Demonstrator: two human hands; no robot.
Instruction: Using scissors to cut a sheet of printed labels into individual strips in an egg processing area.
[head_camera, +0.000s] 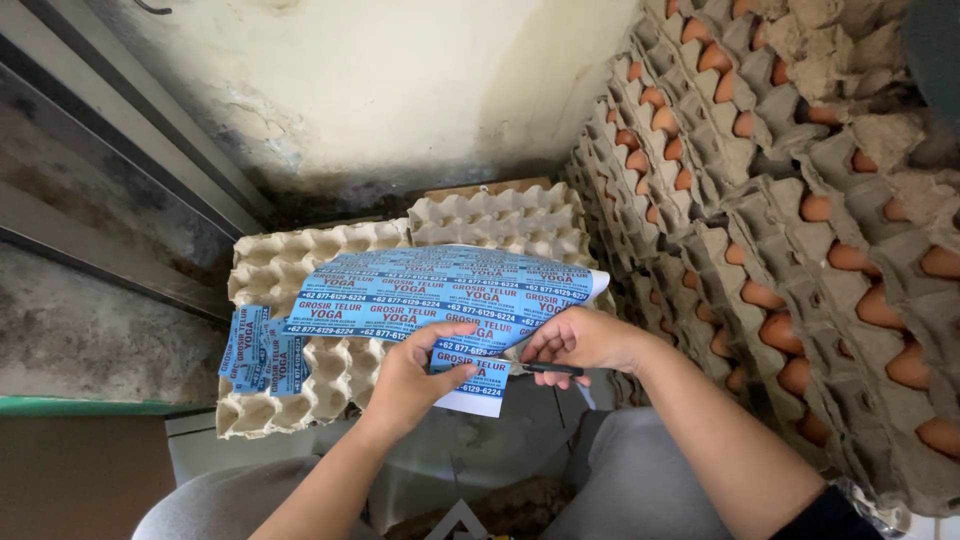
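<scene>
A blue printed sheet of labels (440, 290) lies across empty cardboard egg trays (290, 265). My left hand (412, 382) pinches the sheet's near edge, thumb on top. My right hand (578, 340) grips black-handled scissors (545, 369) whose blades point left into the paper near my left thumb. Several cut blue label strips (262, 352) lie on the tray at the left.
Tall stacks of cardboard trays filled with brown eggs (800, 210) rise at the right, close to my right arm. A stained wall (380, 90) stands behind, a metal frame (130, 150) at the left. My grey-trousered knees (640, 480) are below.
</scene>
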